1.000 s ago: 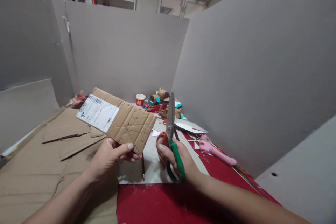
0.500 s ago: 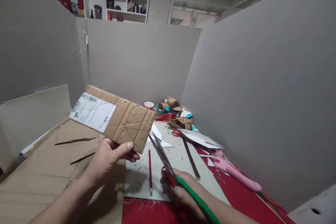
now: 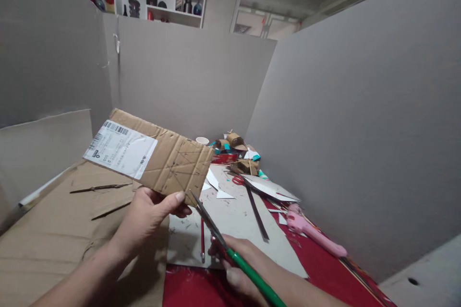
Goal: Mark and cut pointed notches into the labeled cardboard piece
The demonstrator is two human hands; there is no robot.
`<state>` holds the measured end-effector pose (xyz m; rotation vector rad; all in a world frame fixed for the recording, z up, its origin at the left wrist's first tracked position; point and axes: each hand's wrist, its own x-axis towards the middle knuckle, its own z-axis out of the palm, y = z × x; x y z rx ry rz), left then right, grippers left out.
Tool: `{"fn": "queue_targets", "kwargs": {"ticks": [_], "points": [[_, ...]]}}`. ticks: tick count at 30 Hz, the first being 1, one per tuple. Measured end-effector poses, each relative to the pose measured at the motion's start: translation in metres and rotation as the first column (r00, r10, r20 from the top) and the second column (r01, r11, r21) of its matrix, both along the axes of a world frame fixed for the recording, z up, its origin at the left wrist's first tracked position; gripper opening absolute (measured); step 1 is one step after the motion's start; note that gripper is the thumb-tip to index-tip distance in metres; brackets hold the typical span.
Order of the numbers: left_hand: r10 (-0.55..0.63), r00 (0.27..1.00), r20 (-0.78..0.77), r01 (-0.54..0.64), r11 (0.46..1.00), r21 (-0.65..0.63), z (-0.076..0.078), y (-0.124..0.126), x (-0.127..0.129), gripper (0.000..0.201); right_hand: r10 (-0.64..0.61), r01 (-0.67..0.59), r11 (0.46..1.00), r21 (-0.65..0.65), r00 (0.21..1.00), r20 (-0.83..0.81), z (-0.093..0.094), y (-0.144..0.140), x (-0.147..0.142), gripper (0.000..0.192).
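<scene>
My left hand [image 3: 151,213] holds up a brown cardboard piece [image 3: 169,165] by its lower edge, thumb on the front. A white shipping label [image 3: 118,148] covers its left part, and pencil lines cross its right part. My right hand [image 3: 237,264] grips green-handled scissors [image 3: 230,252]. Their blades are slightly apart and point up-left, with the tips just under the cardboard's lower right corner.
A grey board [image 3: 237,220] lies on the red table [image 3: 194,288], with a red pencil [image 3: 202,240] and a dark strip [image 3: 255,206] on it. A pink glue gun [image 3: 313,232] lies to the right. Large cardboard sheets [image 3: 54,230] cover the left. Scraps and a cup [image 3: 202,140] sit at the back. Grey partitions surround the table.
The scissors tipped from upright to pointing up-left, and their tips moved in under the cardboard's lower right corner. My left hand raised the cardboard slightly.
</scene>
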<state>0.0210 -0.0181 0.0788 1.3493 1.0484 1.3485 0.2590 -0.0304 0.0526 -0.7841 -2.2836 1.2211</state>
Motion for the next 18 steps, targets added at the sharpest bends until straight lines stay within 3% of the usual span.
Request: {"fn": "queue_targets", "kwargs": {"ticks": [18], "points": [[0.073, 0.997, 0.017, -0.073, 0.997, -0.013, 0.005, -0.011, 0.013, 0.023, 0.011, -0.011, 1.0, 0.029, 1.0, -0.011, -0.001, -0.002, -0.005, 0.067]]}}
